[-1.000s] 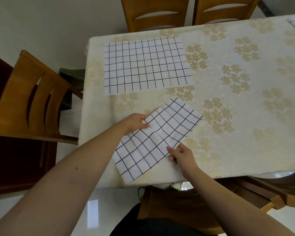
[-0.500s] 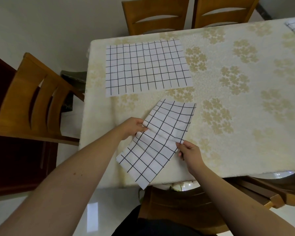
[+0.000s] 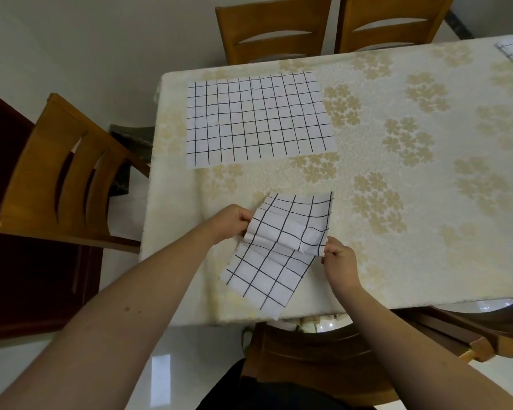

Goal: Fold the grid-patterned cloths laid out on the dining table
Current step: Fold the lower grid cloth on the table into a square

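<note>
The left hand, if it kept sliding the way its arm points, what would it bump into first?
The left hand already pinches the half-folded cloth. Pushed onward it would likely plough through that cloth, then cross bare tablecloth; depth is uncertain.

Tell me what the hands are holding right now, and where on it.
Both hold the partly folded grid cloth: the left hand pinches its left edge at the fold, the right hand its right edge.

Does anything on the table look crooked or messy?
Only the cloth being folded: it lies slanted, with a bunched crease across its middle where the left hand and right hand pinch it. The flat cloth behind lies smooth. Nothing looks spilled or torn.
</note>
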Available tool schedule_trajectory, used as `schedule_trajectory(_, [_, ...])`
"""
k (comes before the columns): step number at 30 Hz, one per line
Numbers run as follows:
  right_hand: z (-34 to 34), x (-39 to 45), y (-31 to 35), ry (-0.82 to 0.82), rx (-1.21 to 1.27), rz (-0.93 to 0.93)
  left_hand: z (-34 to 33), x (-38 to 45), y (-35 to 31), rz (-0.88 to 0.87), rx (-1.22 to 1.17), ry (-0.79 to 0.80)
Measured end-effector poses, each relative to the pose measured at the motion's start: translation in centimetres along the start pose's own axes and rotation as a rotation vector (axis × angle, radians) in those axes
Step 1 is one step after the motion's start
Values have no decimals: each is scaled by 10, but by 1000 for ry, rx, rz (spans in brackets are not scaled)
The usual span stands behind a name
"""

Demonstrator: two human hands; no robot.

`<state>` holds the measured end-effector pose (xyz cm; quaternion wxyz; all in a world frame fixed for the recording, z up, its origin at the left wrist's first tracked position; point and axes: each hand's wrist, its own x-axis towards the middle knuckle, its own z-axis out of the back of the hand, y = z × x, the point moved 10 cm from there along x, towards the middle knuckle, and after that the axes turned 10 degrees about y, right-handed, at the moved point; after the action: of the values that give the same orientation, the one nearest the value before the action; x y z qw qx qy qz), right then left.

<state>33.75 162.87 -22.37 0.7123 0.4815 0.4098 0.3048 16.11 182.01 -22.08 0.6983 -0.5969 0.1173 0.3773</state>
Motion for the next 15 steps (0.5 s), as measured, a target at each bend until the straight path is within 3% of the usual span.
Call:
schedule_trajectory(6, [1, -6, 58, -30, -743, 556, 11, -2, -1, -20, 261, -22])
schedule_trajectory(11, [-5, -10, 60, 13, -1047, 619, 14, -12, -16, -57, 267, -94])
schedule_trajectory(15, [0, -8, 55, 57, -1070, 546, 7, -22, -27, -139, 327, -35])
